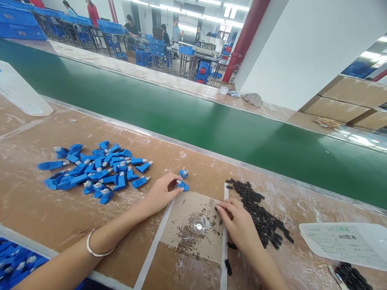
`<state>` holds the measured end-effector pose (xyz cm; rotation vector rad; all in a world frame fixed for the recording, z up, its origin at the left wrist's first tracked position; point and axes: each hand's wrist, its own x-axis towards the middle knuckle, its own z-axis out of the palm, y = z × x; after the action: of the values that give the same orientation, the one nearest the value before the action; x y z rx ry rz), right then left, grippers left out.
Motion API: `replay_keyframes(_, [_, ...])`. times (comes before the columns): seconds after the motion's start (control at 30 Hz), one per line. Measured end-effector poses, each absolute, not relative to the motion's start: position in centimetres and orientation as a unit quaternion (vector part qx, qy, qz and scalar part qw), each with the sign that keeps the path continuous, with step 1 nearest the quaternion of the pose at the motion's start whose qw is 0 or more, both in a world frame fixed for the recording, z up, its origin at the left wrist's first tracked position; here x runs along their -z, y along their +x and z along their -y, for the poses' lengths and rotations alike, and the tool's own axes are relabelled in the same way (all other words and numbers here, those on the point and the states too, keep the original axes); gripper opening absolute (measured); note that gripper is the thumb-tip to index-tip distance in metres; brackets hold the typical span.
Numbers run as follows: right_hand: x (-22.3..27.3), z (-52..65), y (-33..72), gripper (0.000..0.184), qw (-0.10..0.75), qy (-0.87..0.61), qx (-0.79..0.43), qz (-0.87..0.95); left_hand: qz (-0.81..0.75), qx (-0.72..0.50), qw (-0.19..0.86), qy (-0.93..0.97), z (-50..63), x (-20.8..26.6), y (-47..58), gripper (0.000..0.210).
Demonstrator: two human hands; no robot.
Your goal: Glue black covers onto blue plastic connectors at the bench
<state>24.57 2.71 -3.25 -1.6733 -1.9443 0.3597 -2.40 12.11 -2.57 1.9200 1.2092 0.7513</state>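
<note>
My left hand (163,191) has thumb and fingers closed on a small blue plastic part (184,186) with a pale tip, at the upper left of a cardboard sheet (172,237). Just beyond it lies a second blue part (183,174). A small black piece (217,208) is pinched in my right hand (237,221), over the sheet's right edge. Between the hands, a clear blob (198,226) and brown specks sit on the sheet. Many blue parts (99,169) are heaped to the left. Black strips (260,213) lie piled beside my right hand.
A green conveyor belt (181,114) crosses beyond the table. A labelled plastic sheet (341,243) and more black strips (352,276) lie at right. Blue parts (18,257) fill a container at lower left. People work at distant tables; a red pipe (244,44) stands behind.
</note>
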Motion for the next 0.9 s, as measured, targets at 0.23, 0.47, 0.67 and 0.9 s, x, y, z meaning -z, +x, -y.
replay_keyframes(0.23, [2.0, -1.8, 26.4, 0.026, 0.242, -0.539, -0.077, 0.803, -0.469, -0.3, 0.385, 0.736, -12.0, 2.7, -2.3, 0.023])
replay_keyframes(0.47, [2.9, -3.1, 27.1, 0.046, 0.178, -0.414, -0.046, 0.891, -0.444, -0.293, 0.416, 0.738, -12.0, 2.3, -2.4, 0.036])
replay_keyframes(0.67, [3.1, -3.3, 26.9, 0.032, 0.139, -0.443, -0.038, 0.885, -0.431, -0.283, 0.39, 0.763, -11.6, 2.8, -2.1, 0.039])
replay_keyframes(0.9, [2.5, -4.4, 26.1, 0.017, 0.093, -0.493, -0.087, 0.861, -0.429, -0.259, 0.316, 0.805, -10.3, 3.8, -0.6, 0.031])
